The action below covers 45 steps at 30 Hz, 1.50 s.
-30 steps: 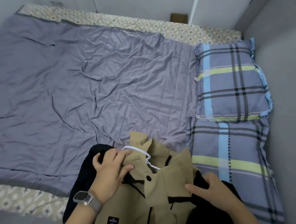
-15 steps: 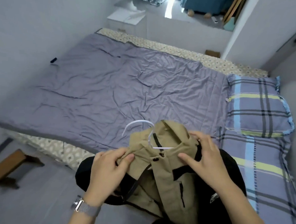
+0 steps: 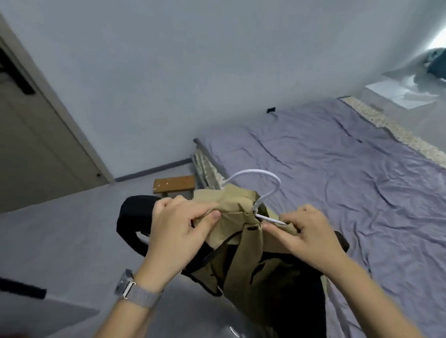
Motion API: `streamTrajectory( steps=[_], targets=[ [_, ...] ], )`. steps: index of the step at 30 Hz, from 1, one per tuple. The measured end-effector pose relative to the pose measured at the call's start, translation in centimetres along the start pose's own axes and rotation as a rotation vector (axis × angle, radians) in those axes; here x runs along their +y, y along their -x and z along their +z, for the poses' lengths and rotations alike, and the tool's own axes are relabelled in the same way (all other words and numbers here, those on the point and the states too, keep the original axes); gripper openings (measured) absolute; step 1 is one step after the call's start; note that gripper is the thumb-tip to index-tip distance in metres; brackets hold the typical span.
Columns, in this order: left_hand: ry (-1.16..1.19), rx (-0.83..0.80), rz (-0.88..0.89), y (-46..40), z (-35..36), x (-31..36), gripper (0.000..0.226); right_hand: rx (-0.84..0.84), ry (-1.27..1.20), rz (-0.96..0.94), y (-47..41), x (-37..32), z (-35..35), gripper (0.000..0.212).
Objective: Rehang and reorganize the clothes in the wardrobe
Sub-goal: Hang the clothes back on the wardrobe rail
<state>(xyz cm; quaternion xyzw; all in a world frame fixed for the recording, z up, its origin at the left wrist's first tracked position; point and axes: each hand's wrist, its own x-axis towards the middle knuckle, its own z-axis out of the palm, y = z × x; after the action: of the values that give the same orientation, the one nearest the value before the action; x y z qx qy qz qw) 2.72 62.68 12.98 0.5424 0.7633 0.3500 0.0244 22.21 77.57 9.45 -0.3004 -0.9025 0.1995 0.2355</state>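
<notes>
We see both hands close together at chest height, holding up a khaki-tan cotton jacket with black sleeves and black trim (image 3: 241, 250) that hangs on a thin white plastic hanger (image 3: 257, 178). The left hand (image 3: 177, 233) has its fingers curled round the bunched collar fabric on the left side, thumb pressed against the cloth. The right hand (image 3: 306, 235) pinches the collar on the right, thumb and forefinger closed over the fabric just where the hanger's white arm runs under it. The hanger's hook rises clear above the collar; its shoulders lie hidden inside the jacket.

The jacket's lower half runs out of the bottom of the view, and one black sleeve bulges out behind the left hand. We can make out a dark snap button at the collar, but no label or writing is legible anywhere on the garment.

A grey woven-strap wristwatch (image 3: 133, 290) sits on the left wrist, its face turned away. Beyond the hands lies a bed with a wrinkled lavender-grey sheet (image 3: 345, 180), a small brown wooden stool (image 3: 174, 184) at its corner, and a beige door with a black handle (image 3: 24, 137) at left, cut off by the frame. The far right corner is washed out by light.
</notes>
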Motion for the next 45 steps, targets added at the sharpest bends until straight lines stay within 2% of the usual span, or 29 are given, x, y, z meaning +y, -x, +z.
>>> streamTrajectory(
  steps=[3,9,13,14,16,20,21,23,25,27,29,31,32,34,37,39,40,41,42,44,45],
  targets=[
    [-0.043,0.113,-0.076,1.2,-2.7,-0.9,0.036,-0.043,-0.139,-0.010,-2.8,-2.5,0.7,0.061],
    [-0.207,0.441,-0.234,3.3,-6.5,-1.5,0.028,-0.185,-0.287,-0.133,-7.5,-5.6,-0.2,0.063],
    [-0.290,0.756,-0.382,5.1,-7.6,-1.6,0.015,-0.254,-0.370,-0.091,-9.1,-7.2,0.3,0.067],
    [-0.262,0.820,-0.443,5.9,-7.7,-1.7,0.017,-0.272,-0.407,-0.068,-9.3,-7.5,0.4,0.068],
    [-0.131,0.868,-0.541,7.7,-6.7,-1.8,0.036,-0.325,-0.460,-0.048,-9.6,-8.2,0.5,0.068],
    [0.055,0.674,-0.746,10.3,-1.2,-1.1,0.070,-0.468,-0.597,-0.059,-10.0,-10.3,0.5,0.069],
    [0.085,0.661,-0.778,10.5,-0.1,-1.3,0.069,-0.503,-0.624,-0.068,-10.0,-11.0,0.4,0.070],
    [0.087,0.732,-0.829,10.5,0.8,-1.7,0.054,-0.566,-0.693,-0.053,-9.9,-12.3,0.4,0.069],
    [-0.051,0.733,-0.889,10.2,0.9,-1.7,0.048,-0.638,-0.769,0.012,-10.0,-13.3,0.5,0.064],
    [-0.246,0.644,-0.798,10.2,1.1,-1.4,0.046,-0.679,-0.800,0.088,-10.1,-14.1,0.6,0.055],
    [-0.446,0.557,-0.586,10.7,2.0,-1.1,0.042,-0.698,-0.810,0.124,-10.3,-14.5,0.7,0.041],
    [-0.527,0.478,-0.439,11.5,2.9,-0.9,0.033,-0.754,-0.827,0.123,-10.1,-14.9,0.9,0.035],
    [-0.533,0.423,-0.418,12.0,3.4,-1.3,0.028,-0.786,-0.844,0.129,-9.8,-15.1,1.1,0.035],
    [-0.498,0.272,-0.491,12.9,3.9,-2.0,0.030,-0.857,-0.857,0.143,-8.9,-15.8,1.6,0.037],
    [-0.446,-0.092,-0.639,13.9,3.0,-3.0,0.044,-0.860,-0.838,0.134,-7.4,-16.6,2.4,0.032],
    [-0.292,-0.332,-0.708,14.8,0.8,-3.3,0.060,-0.811,-0.798,0.088,-7.4,-17.0,2.6,0.049],
    [-0.207,-0.340,-0.719,15.4,-0.4,-3.2,0.061,-0.798,-0.772,0.050,-7.6,-17.1,2.5,0.058],
    [-0.153,-0.236,-0.700,15.9,-1.6,-3.1,0.054,-0.783,-0.753,0.008,-7.7,-17.4,2.3,0.063],
    [-0.124,-0.034,-0.671,16.5,-3.0,-2.8,0.041,-0.767,-0.739,-0.047,-7.8,-17.9,2.1,0.065],
    [-0.138,0.483,-0.584,17.0,-6.4,-1.8,0.014,-0.742,-0.710,-0.153,-7.8,-19.1,1.7,0.065],
    [-0.150,0.694,-0.533,17.2,-8.2,-1.4,0.013,-0.733,-0.700,-0.188,-7.7,-19.8,1.8,0.064]
  ],
)
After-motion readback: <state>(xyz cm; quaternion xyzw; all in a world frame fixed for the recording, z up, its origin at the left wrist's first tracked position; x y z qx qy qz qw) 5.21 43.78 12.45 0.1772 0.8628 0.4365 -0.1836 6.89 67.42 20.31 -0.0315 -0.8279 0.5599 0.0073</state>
